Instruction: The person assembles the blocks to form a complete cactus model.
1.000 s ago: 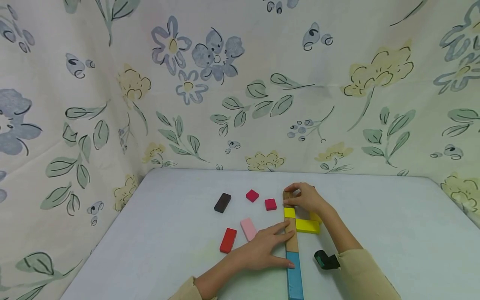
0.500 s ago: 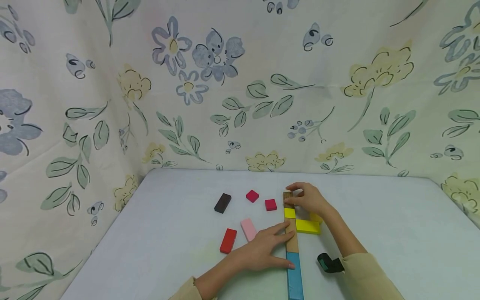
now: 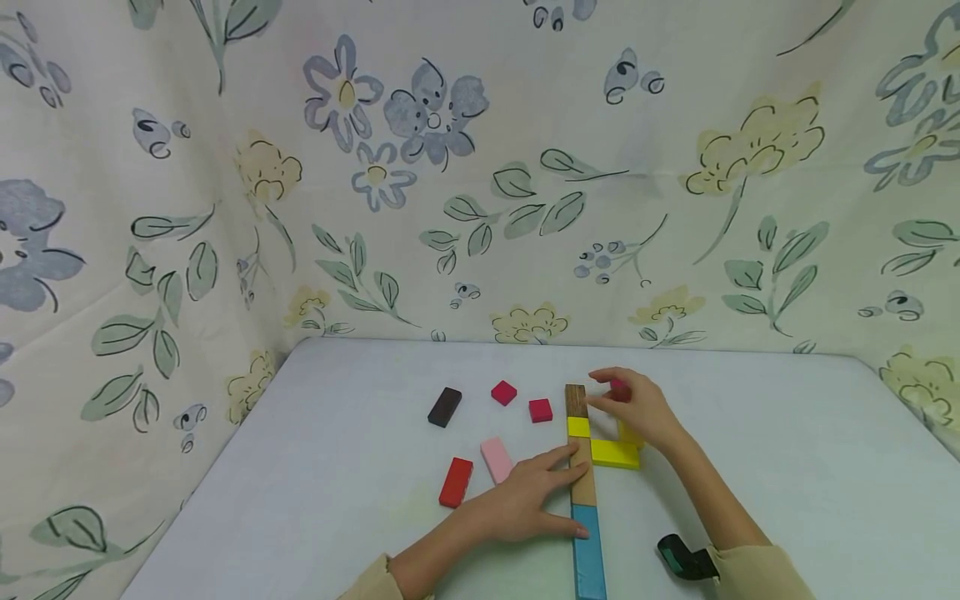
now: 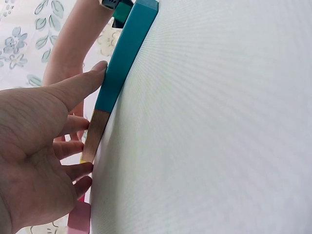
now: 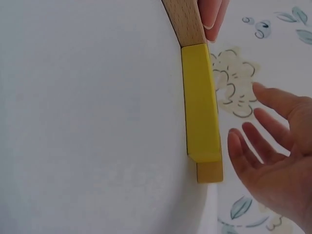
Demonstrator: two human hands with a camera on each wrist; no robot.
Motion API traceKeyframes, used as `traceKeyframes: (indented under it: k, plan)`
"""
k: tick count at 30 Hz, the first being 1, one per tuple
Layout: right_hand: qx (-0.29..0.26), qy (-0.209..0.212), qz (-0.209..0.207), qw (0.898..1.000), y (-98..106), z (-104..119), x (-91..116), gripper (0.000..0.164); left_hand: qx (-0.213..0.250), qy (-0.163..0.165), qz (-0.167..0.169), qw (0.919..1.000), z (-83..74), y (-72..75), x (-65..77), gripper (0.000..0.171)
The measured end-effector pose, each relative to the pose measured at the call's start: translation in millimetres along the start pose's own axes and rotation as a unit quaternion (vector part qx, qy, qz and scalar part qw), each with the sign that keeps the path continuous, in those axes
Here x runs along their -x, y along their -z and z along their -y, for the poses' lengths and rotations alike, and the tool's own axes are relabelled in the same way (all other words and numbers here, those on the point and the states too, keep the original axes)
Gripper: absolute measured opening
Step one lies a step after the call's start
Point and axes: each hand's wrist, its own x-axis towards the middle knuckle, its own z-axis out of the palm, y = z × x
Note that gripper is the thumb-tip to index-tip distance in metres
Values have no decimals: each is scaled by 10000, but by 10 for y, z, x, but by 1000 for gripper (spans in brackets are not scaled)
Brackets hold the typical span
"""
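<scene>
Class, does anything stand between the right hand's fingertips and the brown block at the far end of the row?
Nothing visible does. In the head view, the right hand has its fingertips close to the right side of the brown block, with no piece showing between. A red piece, partly hidden by that hand, shows farther right.

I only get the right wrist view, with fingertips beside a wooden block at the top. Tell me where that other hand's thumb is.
Observer: The left hand has its thumb touching the blue block, at the end of the row nearest the person.

Operator: Now report what sits at the row's far end.

Observer: A brown, dark-grained block, just beyond the small yellow block.

Operator: List what lies to the person's left of the row.

Observer: Five loose blocks show there: one nearly black, one pink, one long red and two small red ones.
</scene>
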Motion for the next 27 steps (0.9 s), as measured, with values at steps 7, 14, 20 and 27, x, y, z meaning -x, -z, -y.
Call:
traceKeyframes:
  k: [7,14,20,27]
  plan:
    - [-81,-227,-161,9996,59,-33,150,51,-13,23,-15,10000,7,-3,14,81]
    - [-202,-692,-29,9974,140,-67,262,64,-8,19,-15,10000,14,-14,10,81]
    - [-267,-795,244,9962,181,-125,323,75,-45,18,-13,10000,7,-12,9,80]
    - [-229,-649,511,9963,212,-201,389,83,26,98,41,9999,5,-8,6,80]
